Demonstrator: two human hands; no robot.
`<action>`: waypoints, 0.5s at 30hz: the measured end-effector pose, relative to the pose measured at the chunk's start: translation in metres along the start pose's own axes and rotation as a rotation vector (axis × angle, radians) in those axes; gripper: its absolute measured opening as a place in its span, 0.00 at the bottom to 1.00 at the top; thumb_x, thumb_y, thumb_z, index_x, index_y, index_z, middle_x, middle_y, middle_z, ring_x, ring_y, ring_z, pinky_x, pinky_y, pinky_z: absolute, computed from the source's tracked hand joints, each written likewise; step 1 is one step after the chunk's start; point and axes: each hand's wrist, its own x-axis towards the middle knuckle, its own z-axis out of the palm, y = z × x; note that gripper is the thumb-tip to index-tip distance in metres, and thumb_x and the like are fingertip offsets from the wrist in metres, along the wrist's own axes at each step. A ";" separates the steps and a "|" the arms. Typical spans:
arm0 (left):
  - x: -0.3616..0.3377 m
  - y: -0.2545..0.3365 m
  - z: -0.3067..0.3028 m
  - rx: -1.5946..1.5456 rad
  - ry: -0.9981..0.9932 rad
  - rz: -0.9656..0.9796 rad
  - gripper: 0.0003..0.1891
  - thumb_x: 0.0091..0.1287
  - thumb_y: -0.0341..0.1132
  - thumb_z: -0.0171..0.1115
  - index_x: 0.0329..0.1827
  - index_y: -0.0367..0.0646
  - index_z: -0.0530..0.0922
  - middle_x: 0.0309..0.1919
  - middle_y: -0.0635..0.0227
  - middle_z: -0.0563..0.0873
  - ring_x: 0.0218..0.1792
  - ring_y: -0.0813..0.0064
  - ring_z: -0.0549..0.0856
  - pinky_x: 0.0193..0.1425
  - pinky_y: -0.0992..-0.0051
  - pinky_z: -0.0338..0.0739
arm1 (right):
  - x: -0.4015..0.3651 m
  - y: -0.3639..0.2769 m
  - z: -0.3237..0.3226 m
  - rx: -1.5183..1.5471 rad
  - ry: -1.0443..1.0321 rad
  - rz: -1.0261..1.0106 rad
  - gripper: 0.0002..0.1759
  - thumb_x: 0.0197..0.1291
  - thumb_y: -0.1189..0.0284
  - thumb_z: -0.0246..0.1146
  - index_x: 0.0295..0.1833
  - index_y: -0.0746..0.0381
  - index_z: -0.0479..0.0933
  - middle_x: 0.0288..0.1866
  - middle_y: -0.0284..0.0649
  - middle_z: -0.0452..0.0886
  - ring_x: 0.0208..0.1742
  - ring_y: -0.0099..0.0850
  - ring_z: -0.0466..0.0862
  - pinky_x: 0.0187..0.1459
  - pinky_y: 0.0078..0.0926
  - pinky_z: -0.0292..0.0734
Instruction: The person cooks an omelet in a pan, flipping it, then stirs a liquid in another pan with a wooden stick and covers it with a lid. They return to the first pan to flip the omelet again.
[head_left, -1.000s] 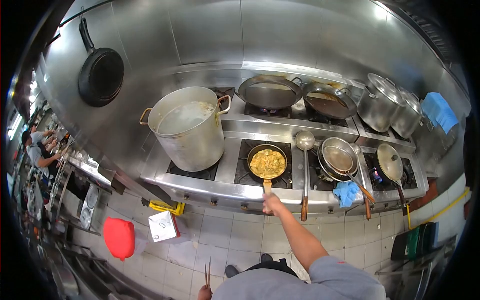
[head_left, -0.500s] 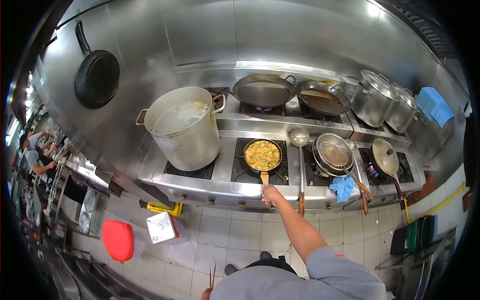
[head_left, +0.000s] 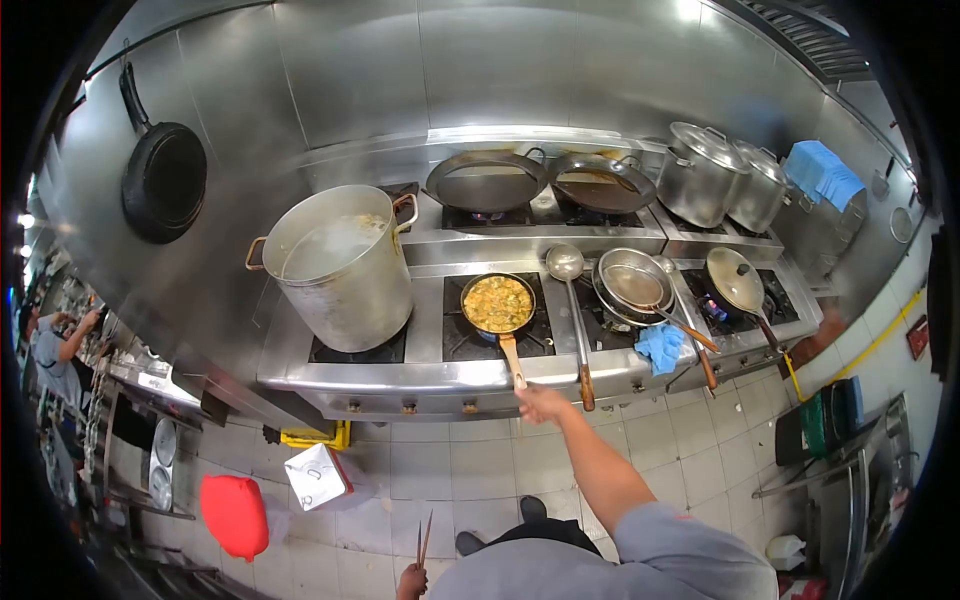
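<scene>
Frying pan: the small dark frying pan (head_left: 465, 301) sits on the front burner (head_left: 541, 339) of the steel stove (head_left: 430, 379); clock directions here run from it, 12 towards the back wall (head_left: 500, 70).
Pan contents: lumpy yellow-brown food (head_left: 499, 304) covers most of the base.
Pan handle: the pale handle (head_left: 512, 360) points to about 6 o'clock, beyond the stove's front edge.
Right hand: the right hand (head_left: 542, 403), towards 5 o'clock, has its fingers at the handle's far end; I cannot tell whether they are closed around it.
Left hand: the left hand (head_left: 411, 581), between 6 and 7 o'clock and well apart from the stove, grips two thin sticks (head_left: 426, 540), tips upward.
Stockpot: a tall stockpot (head_left: 350, 305) of cloudy liquid stands just past 9 o'clock.
Ladle: a long ladle (head_left: 578, 330) lies just beside the pan, around 3 o'clock.
Strainer: a round strainer (head_left: 633, 286) rests farther out at 3 o'clock.
Blue cloth: a crumpled blue cloth (head_left: 660, 348) hangs between 3 and 4 o'clock.
</scene>
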 end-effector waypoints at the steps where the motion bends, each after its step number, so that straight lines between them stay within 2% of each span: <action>1: 0.013 -0.007 0.001 -0.027 -0.050 0.016 0.12 0.58 0.32 0.48 0.45 0.40 0.69 0.15 0.67 0.72 0.10 0.75 0.70 0.09 0.74 0.63 | -0.010 0.023 0.000 -0.051 -0.053 0.002 0.24 0.55 0.49 0.53 0.40 0.61 0.70 0.25 0.35 0.73 0.20 0.24 0.73 0.21 0.24 0.71; 2: 0.025 -0.015 0.003 -0.025 -0.062 0.017 0.12 0.58 0.32 0.48 0.45 0.40 0.69 0.15 0.67 0.72 0.10 0.75 0.70 0.09 0.74 0.63 | -0.020 0.052 -0.001 -0.102 -0.108 0.006 0.23 0.55 0.49 0.54 0.36 0.61 0.71 0.23 0.35 0.73 0.19 0.24 0.73 0.20 0.24 0.70; 3: 0.036 -0.024 0.005 -0.075 -0.122 -0.015 0.11 0.58 0.35 0.50 0.42 0.40 0.70 0.17 0.67 0.73 0.13 0.74 0.72 0.12 0.74 0.66 | -0.021 0.099 -0.004 -0.159 -0.130 0.123 0.24 0.52 0.50 0.58 0.42 0.62 0.72 0.30 0.36 0.76 0.24 0.27 0.76 0.24 0.24 0.72; 4: 0.047 -0.031 0.006 -0.122 -0.182 -0.048 0.11 0.58 0.37 0.52 0.39 0.40 0.71 0.18 0.67 0.75 0.15 0.73 0.74 0.15 0.74 0.69 | -0.030 0.148 -0.007 -0.161 -0.187 0.161 0.24 0.52 0.51 0.57 0.37 0.63 0.73 0.24 0.35 0.76 0.20 0.28 0.75 0.23 0.27 0.72; 5: 0.058 -0.037 0.009 -0.116 -0.196 -0.049 0.11 0.58 0.37 0.52 0.39 0.40 0.71 0.18 0.67 0.75 0.15 0.73 0.74 0.15 0.74 0.69 | -0.037 0.208 -0.010 -0.767 -0.317 -0.132 0.23 0.52 0.51 0.56 0.32 0.64 0.73 0.19 0.36 0.74 0.19 0.29 0.75 0.21 0.29 0.71; 6: 0.069 -0.042 0.013 -0.063 -0.235 -0.023 0.10 0.58 0.36 0.51 0.38 0.40 0.71 0.17 0.67 0.73 0.13 0.75 0.72 0.13 0.75 0.66 | -0.041 0.260 -0.005 -1.120 -0.482 0.161 0.23 0.53 0.51 0.55 0.33 0.64 0.75 0.18 0.39 0.73 0.19 0.29 0.75 0.21 0.31 0.71; 7: 0.073 -0.047 0.016 -0.013 -0.273 0.001 0.09 0.58 0.36 0.51 0.37 0.41 0.70 0.15 0.68 0.72 0.12 0.76 0.70 0.10 0.76 0.63 | -0.066 0.314 0.000 -0.976 -0.326 0.353 0.27 0.52 0.48 0.54 0.35 0.64 0.77 0.22 0.43 0.76 0.23 0.33 0.77 0.24 0.35 0.71; 8: 0.075 -0.047 0.016 -0.012 -0.285 -0.003 0.09 0.58 0.36 0.51 0.37 0.41 0.70 0.15 0.68 0.72 0.12 0.76 0.70 0.10 0.76 0.63 | -0.120 0.306 0.009 -1.004 -0.350 0.389 0.30 0.52 0.47 0.53 0.37 0.68 0.76 0.26 0.46 0.78 0.25 0.37 0.78 0.28 0.37 0.71; 9: 0.077 -0.042 0.015 0.041 -0.302 0.018 0.09 0.58 0.35 0.50 0.37 0.41 0.70 0.15 0.68 0.72 0.12 0.76 0.70 0.10 0.75 0.64 | -0.154 0.322 0.015 -1.012 -0.172 0.328 0.35 0.55 0.43 0.47 0.40 0.68 0.77 0.40 0.54 0.78 0.44 0.45 0.77 0.46 0.42 0.69; 10: 0.078 -0.038 0.015 0.092 -0.316 0.038 0.09 0.59 0.35 0.50 0.38 0.41 0.70 0.16 0.68 0.72 0.12 0.76 0.70 0.11 0.75 0.64 | -0.160 0.323 0.015 -0.915 -0.198 0.506 0.35 0.54 0.44 0.47 0.44 0.67 0.76 0.40 0.51 0.78 0.39 0.45 0.78 0.42 0.41 0.72; 11: 0.082 -0.035 0.016 0.088 -0.319 0.033 0.09 0.59 0.35 0.50 0.38 0.41 0.70 0.16 0.68 0.72 0.12 0.76 0.70 0.11 0.75 0.64 | -0.150 0.327 0.005 -0.919 -0.202 0.511 0.35 0.54 0.44 0.47 0.44 0.67 0.76 0.40 0.51 0.78 0.39 0.45 0.78 0.42 0.41 0.72; 13: 0.094 -0.036 0.014 0.130 -0.260 0.078 0.10 0.59 0.36 0.50 0.39 0.41 0.71 0.16 0.68 0.72 0.12 0.76 0.70 0.11 0.75 0.64 | -0.125 0.341 -0.011 -0.586 -0.258 0.741 0.30 0.55 0.46 0.50 0.30 0.65 0.77 0.25 0.44 0.79 0.25 0.40 0.76 0.30 0.40 0.70; 14: 0.092 -0.034 0.009 0.136 -0.257 0.072 0.10 0.59 0.36 0.50 0.39 0.41 0.71 0.16 0.68 0.72 0.12 0.76 0.70 0.11 0.75 0.64 | -0.115 0.297 -0.016 -1.095 -0.317 0.126 0.26 0.57 0.51 0.50 0.24 0.63 0.75 0.19 0.39 0.75 0.21 0.31 0.74 0.23 0.30 0.68; 15: 0.090 -0.025 0.005 0.106 -0.235 0.094 0.11 0.58 0.36 0.48 0.39 0.39 0.71 0.15 0.67 0.73 0.12 0.74 0.72 0.13 0.73 0.66 | -0.084 0.296 -0.021 -0.430 -0.071 0.416 0.21 0.59 0.55 0.51 0.25 0.62 0.72 0.18 0.36 0.72 0.19 0.25 0.71 0.20 0.24 0.66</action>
